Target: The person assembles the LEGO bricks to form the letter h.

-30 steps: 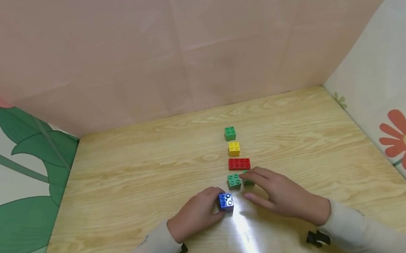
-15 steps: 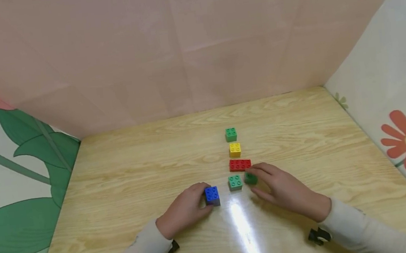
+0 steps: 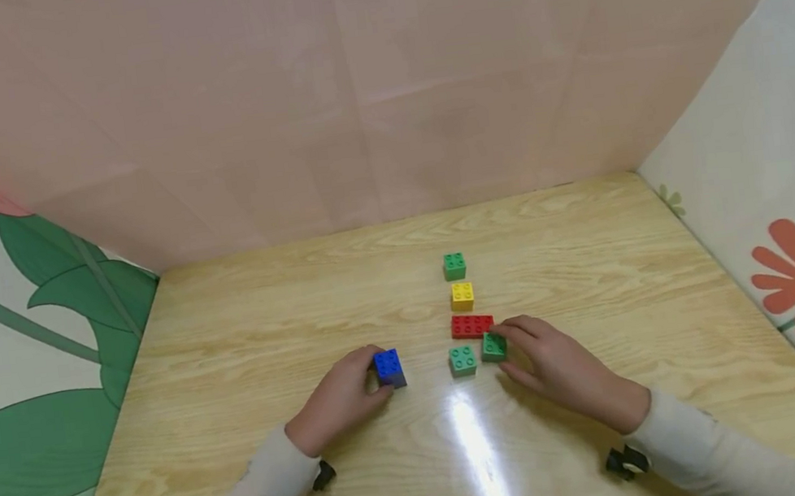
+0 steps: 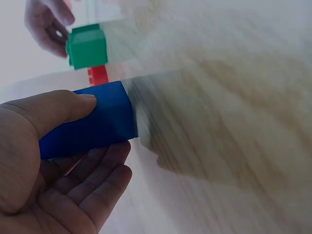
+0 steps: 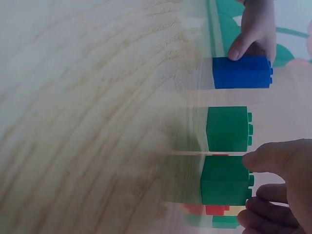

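In the head view, my left hand (image 3: 340, 393) holds a tall blue toy brick (image 3: 390, 369) by its sides, apart from the other bricks. The left wrist view shows my thumb on the blue brick's (image 4: 92, 117) near face, with curled fingers beneath. My right hand (image 3: 567, 376) pinches a dark green brick (image 3: 494, 347) between thumb and fingers. Just left of it, with a narrow gap, a lighter green brick (image 3: 463, 361) stands untouched. In the right wrist view, my thumb meets the top corner of the pinched green brick (image 5: 225, 180).
Behind the green pair lies a long red brick (image 3: 473, 325). Farther back come a yellow brick (image 3: 462, 296) and another green brick (image 3: 454, 266), roughly in line. The wooden table (image 3: 265, 312) meets a pink cloth (image 3: 368, 120) at its back.
My left hand has carried the blue brick leftward and slightly farther back. My right hand's fingers have shifted right from over the dark green brick to its sides, and that brick has moved slightly right.
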Motion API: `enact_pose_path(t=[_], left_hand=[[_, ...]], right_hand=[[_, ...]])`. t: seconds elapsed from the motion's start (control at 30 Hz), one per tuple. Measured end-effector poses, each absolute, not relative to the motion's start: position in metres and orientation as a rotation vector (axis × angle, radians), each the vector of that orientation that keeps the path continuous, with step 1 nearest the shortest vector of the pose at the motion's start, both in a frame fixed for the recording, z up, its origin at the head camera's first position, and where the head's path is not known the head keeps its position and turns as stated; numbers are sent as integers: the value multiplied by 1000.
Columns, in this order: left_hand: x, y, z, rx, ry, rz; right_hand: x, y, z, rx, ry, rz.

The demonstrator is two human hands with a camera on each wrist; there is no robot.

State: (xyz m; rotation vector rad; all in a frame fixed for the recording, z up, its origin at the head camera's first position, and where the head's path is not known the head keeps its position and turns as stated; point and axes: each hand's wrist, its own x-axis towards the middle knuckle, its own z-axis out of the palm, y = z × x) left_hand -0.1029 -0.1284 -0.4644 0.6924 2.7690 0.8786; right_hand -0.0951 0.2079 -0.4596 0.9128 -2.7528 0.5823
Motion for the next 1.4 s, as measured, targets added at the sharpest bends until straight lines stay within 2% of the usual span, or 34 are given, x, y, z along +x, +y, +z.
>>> enact_pose_path(t=[0.33, 0.73, 1.13, 1.4], left_hand=[[-108, -134, -464, 629, 2773, 885], [-108, -131, -460, 675, 2794, 957], [-108, -106, -429, 625, 2817, 1010], [-108, -78, -417, 731, 2776, 1030]], right_hand=[[-94, 211, -462, 872, -2826, 582], [-91, 212, -460, 871, -2854, 591], [-88, 211, -452, 898, -2777, 607], [-88, 211, -445, 921, -2712, 617]])
